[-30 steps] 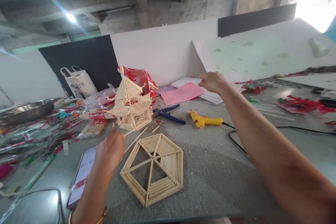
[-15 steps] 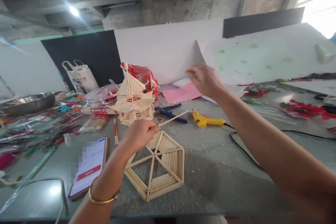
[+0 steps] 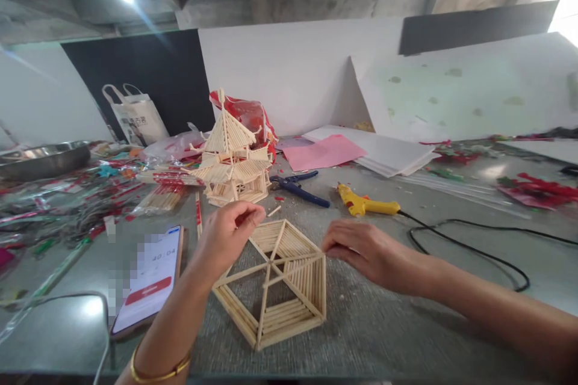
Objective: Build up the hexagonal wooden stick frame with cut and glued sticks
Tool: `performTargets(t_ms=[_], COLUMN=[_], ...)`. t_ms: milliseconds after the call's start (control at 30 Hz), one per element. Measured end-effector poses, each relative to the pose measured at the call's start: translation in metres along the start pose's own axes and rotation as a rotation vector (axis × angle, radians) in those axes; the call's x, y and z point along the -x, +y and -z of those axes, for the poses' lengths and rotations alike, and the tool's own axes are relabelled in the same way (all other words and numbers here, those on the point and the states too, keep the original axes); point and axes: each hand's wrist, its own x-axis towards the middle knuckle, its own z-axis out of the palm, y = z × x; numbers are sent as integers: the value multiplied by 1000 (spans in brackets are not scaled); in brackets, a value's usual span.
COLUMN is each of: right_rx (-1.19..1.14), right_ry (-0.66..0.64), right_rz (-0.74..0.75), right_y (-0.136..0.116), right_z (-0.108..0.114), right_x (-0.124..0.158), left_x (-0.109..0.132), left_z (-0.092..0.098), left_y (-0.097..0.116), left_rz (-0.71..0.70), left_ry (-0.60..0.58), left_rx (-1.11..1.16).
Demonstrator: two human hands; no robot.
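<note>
A hexagonal frame of wooden sticks (image 3: 291, 329) lies on the table, with spokes meeting at its centre and rows of sticks filling some sections. My right hand (image 3: 356, 246) is at the frame's right corner, its fingers pinched on the end of a thin wooden stick (image 3: 294, 269) that slants across the frame towards the centre. Over the frame's upper left edge is my left hand (image 3: 232, 228), thumb and fingers closed together; what they hold, if anything, is hidden. A short stick piece (image 3: 274, 211) shows just beside its fingertips.
Behind the frame stand a stick pagoda model (image 3: 231, 162), blue pliers (image 3: 300, 188) and a yellow glue gun (image 3: 368, 203) with a black cord. A phone (image 3: 151, 286) lies left. Pink paper (image 3: 325, 152), bagged sticks (image 3: 160, 197) and a metal bowl (image 3: 45, 159) are farther back.
My right hand has come down from above the papers to the frame's right side. The stick that was in my left hand is now in my right. The view has shifted slightly.
</note>
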Motion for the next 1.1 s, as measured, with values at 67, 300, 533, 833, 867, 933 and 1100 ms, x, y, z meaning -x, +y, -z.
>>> performTargets(t_ms=[67,300,533,833,867,933,1100], right_rx=[-48,-6,39,-5,-6,2,12], right_ry=[-47,-139,-181,-206,-212,-220,-197], right_rz=[-34,-42,-71,-131,-143,-160,-148], right_y=[-3,-14,-15,-20,-21,-22,-22], right_z=[-2,-7,-2,-2,-2,-1,-1], right_x=[5,5,9,8,7,6,8], left_x=[2,7,7,9,10,11,13], left_z=[-1,-4,-5,-6,-6,-6,-7], left_y=[0,7,6,9,9,9,9], left_rz=[7,-53,-67,-98,-97,-101,-133], left_ry=[-30,-127,-192,-349,-376,-439,-639], left_rx=[-4,-28,-51,-136,-143,-152,-196])
